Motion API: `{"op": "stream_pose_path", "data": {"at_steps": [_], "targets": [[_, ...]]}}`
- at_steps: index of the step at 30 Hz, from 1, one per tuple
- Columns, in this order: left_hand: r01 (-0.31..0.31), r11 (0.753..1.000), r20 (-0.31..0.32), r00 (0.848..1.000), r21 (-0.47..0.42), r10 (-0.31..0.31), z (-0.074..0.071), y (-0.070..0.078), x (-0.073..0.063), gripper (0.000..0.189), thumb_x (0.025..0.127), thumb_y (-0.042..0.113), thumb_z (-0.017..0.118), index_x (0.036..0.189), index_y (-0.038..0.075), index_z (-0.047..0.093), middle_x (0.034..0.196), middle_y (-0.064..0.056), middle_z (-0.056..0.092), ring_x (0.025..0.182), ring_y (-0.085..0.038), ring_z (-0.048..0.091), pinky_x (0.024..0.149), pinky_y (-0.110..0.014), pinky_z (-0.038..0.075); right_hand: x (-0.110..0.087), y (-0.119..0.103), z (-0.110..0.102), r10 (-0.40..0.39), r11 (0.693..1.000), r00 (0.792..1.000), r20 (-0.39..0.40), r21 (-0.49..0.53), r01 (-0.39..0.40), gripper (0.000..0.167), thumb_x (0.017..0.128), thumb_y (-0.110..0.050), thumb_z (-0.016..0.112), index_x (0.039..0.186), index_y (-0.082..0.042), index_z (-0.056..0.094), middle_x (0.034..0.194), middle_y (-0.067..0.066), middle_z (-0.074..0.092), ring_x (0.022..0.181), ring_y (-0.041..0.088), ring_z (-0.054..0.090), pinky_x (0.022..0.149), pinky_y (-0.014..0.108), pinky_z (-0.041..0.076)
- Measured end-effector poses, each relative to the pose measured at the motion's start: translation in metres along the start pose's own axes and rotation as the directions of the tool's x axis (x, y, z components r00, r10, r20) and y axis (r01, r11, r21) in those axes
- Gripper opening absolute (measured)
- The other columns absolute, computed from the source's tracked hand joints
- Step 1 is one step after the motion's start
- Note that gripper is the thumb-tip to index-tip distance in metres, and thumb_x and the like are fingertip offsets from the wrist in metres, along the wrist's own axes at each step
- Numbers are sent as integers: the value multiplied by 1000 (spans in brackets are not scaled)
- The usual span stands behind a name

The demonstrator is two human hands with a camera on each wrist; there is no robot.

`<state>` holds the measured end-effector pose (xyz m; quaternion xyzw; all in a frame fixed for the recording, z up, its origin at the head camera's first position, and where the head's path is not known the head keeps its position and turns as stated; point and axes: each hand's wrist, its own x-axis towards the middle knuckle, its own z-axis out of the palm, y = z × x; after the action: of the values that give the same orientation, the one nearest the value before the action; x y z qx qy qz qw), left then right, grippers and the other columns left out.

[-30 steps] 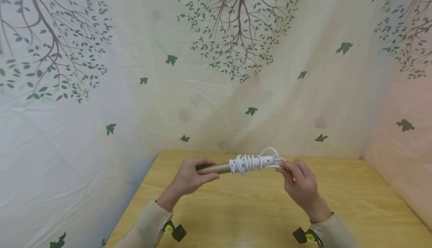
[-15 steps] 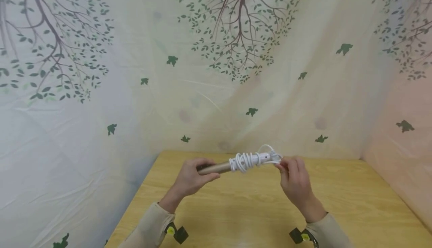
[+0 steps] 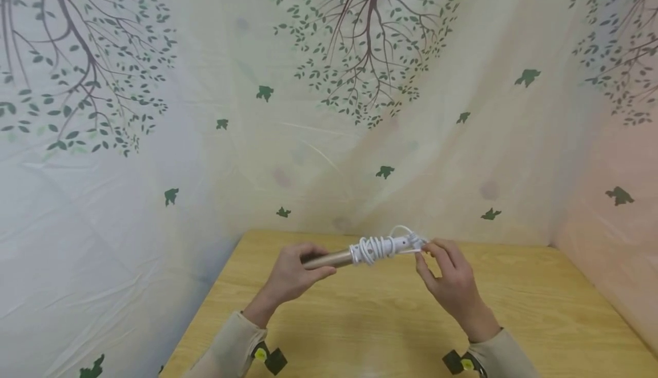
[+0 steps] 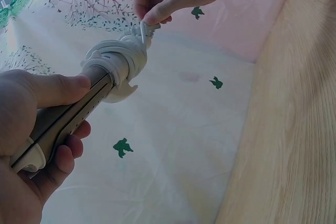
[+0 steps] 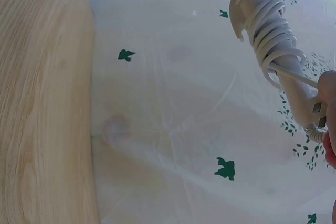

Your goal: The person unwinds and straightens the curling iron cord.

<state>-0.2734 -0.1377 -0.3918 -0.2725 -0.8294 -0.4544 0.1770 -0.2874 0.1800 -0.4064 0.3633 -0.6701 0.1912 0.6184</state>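
A hair straightener (image 3: 331, 259) with a gold-brown barrel and white handle is held nearly level above the table. My left hand (image 3: 289, 272) grips it by the barrel, thumb along one side and fingers beneath. White cord (image 3: 371, 250) is wound in several turns round the handle, with a loose loop standing up near its end. At that end, my right hand (image 3: 454, 281) pinches the plug and cord between thumb and fingers. Metal prongs of the plug (image 5: 318, 108) show beside the fingertips in the right wrist view; the rest is hidden by the hand.
Below the hands lies a wooden table (image 3: 360, 321). Behind it and at both sides hangs a pale curtain (image 3: 329, 184) printed with trees and green birds. Dark camera mounts are strapped to both wrists.
My right hand first moves slightly left and up, then lowers a little, its thumb and forefinger now spread wider. The cord loop shifts left with it. My left hand's grip stays nearly still.
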Motion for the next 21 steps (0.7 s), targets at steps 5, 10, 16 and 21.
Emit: {"op": "stream_pose_path", "data": {"at_steps": [5,10,16,21], "targets": [[2,1000,11,1000,-6,-2,1,0,0,27,73,18,86,96,14,72,87,-1,71,66,-9,61,59,-25,52,-5,3,0,-12,999,999,40,-41,13,33,97,-20,54,83,9,61,82,19,59,67,23,55,56,29,48],[-2,1000,30,1000,-10,2,1,1,-1,27,74,18,85,97,14,72,88,-1,71,67,-9,61,59,-25,52,-11,3,1,-5,998,996,88,-64,11,33,98,-18,49,84,10,57,82,19,55,70,25,54,57,29,46],[-2,1000,41,999,-10,2,0,1,-1,27,75,19,85,97,14,72,89,-1,71,68,-9,61,60,-25,52,-14,6,2,-35,999,998,53,-34,37,32,99,-17,48,83,10,55,80,18,52,68,23,50,55,25,42],[14,1000,19,1000,4,-14,-2,0,-2,27,74,20,85,97,17,73,90,0,71,70,-9,61,62,-25,52,-14,9,1,-71,994,996,45,86,67,35,101,-21,54,86,10,60,83,18,56,70,23,52,61,25,45]]}}
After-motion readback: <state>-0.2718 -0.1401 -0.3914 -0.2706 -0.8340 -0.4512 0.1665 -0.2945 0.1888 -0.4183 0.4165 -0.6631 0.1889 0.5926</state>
